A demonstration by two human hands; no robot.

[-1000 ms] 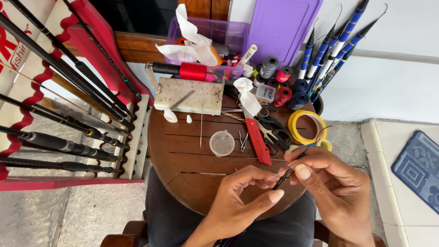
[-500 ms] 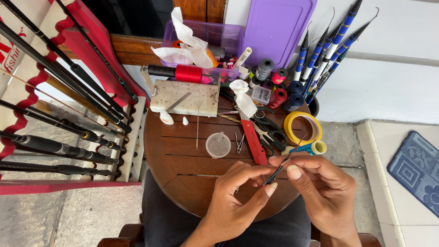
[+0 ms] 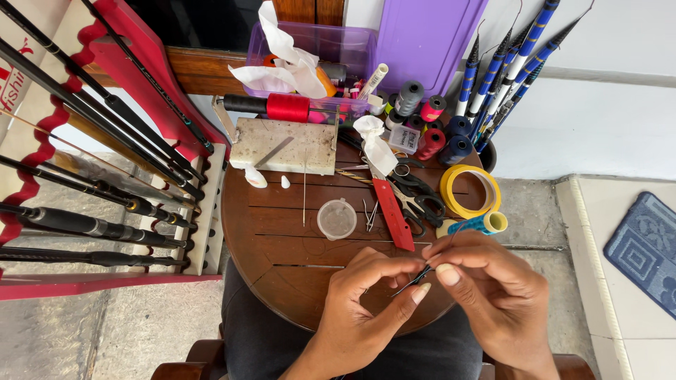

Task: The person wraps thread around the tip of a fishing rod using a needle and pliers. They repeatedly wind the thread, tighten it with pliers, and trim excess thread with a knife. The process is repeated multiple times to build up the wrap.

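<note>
Both of my hands meet over the near edge of a round wooden table (image 3: 282, 246). My left hand (image 3: 366, 295) and my right hand (image 3: 486, 288) pinch a thin dark rod tip (image 3: 417, 279) between thumb and fingers, one at each end. The rod piece is short and slanted, lower at the left. Just beyond my hands lie a red-handled tool (image 3: 393, 214), black scissors (image 3: 421, 197) and a small clear round cup (image 3: 336, 219).
A rack of dark fishing rods (image 3: 91, 183) stands at the left. Thread spools (image 3: 429, 127), a yellow tape roll (image 3: 470, 191), a grey block (image 3: 284, 146), a purple box (image 3: 331, 49) with white tissue and blue rods (image 3: 503, 70) crowd the table's far side. A blue mat (image 3: 644, 246) lies right.
My hands stay pinched on the rod tip and have shifted slightly; the view has tilted a little. Nothing on the table has moved.
</note>
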